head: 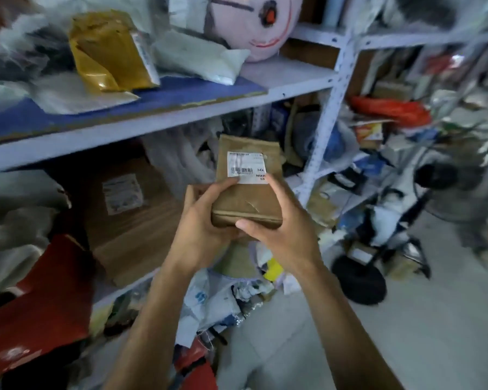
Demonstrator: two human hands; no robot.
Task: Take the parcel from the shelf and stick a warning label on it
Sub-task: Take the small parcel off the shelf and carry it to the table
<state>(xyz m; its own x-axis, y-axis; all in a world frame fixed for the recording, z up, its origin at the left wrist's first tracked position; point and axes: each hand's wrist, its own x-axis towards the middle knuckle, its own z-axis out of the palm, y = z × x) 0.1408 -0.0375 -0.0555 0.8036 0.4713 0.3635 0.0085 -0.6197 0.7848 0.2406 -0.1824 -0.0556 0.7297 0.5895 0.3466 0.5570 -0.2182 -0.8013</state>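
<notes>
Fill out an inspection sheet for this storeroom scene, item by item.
Surface: white metal shelving, crowded; a blue board lies on the upper shelf.
Job's things: brown parcel off the shelf, held in the air; white shipping label with barcode on top; no warning label seen.
Clutter: yellow mailer, pink plush, cardboard box, red bag, bags on the floor.
Grippers: left hand and right hand both grip the parcel's near end.
Cables: nothing seen.
Surroundings: more blurred shelves and a floor fan at right.
</notes>
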